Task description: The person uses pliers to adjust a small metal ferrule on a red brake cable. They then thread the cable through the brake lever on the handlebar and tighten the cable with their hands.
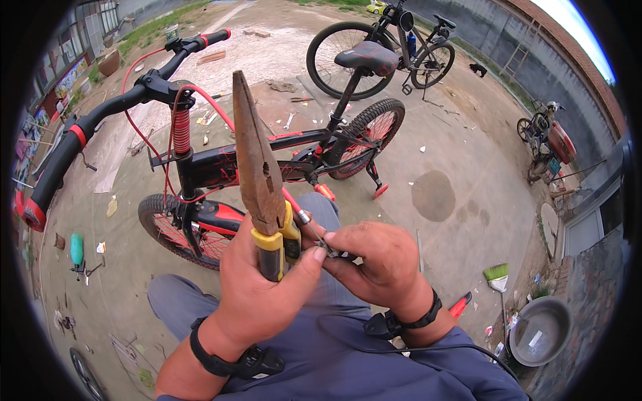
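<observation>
My left hand (257, 287) grips long-nose pliers (257, 180) upright, with rusty jaws and yellow-and-black handles. Its thumb also presses near a small metal fitting (325, 248) at the end of a bare inner wire from a red cable housing (293, 202). My right hand (374, 260) pinches that fitting from the right; its exact shape is hidden by the fingers. Just beyond both hands stands a small black-and-red bicycle (221, 167), its handlebar (60, 154) at the left and red cables looping from it.
A grey bicycle (381, 53) stands behind, a red scooter (560, 140) by the right wall. A green broom (497, 274) and metal basin (562, 331) lie at right, a green pump (77, 250) at left. Tools and scraps are scattered on the concrete (468, 200).
</observation>
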{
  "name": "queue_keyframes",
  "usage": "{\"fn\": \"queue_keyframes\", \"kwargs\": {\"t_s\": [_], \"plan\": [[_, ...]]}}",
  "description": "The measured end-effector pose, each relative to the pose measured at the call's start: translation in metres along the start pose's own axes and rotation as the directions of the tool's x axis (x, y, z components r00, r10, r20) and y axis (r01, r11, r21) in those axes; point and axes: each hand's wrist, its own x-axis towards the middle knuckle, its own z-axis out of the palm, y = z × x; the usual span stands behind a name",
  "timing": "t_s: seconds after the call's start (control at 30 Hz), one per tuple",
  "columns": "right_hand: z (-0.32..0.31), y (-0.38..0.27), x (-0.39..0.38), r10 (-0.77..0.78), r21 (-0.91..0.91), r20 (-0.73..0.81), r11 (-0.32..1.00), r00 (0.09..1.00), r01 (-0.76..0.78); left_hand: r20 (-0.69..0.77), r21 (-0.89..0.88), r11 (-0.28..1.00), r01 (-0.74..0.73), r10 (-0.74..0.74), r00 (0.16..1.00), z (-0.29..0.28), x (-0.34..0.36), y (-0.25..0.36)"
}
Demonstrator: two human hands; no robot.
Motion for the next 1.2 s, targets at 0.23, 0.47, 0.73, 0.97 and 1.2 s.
{"fn": "queue_keyframes", "kwargs": {"t_s": [0.23,0.47,0.73,0.97,1.2], "plan": [[-0.006,0.001,-0.012,0.064,0.113,-0.079,0.992,0.995,-0.055,0.095,-0.132,0.99,0.046,-0.033,0.995,0.003,0.003,-0.003],[-0.018,0.005,-0.018,0.04,0.113,-0.069,0.993,0.997,-0.032,0.142,-0.259,0.958,0.125,-0.09,0.986,0.015,0.013,-0.003],[-0.025,0.005,-0.024,0.053,0.169,-0.096,0.985,0.994,-0.036,0.178,-0.391,0.898,0.203,-0.142,0.974,0.02,0.014,-0.002],[-0.022,0.005,-0.027,0.064,0.236,-0.141,0.971,0.988,-0.029,0.188,-0.423,0.886,0.19,-0.119,0.975,0.02,0.011,-0.01],[-0.024,0.001,-0.026,0.126,0.316,-0.129,0.946,0.984,-0.08,0.17,-0.409,0.899,0.157,-0.094,0.981,0.02,0.009,-0.01]]}}
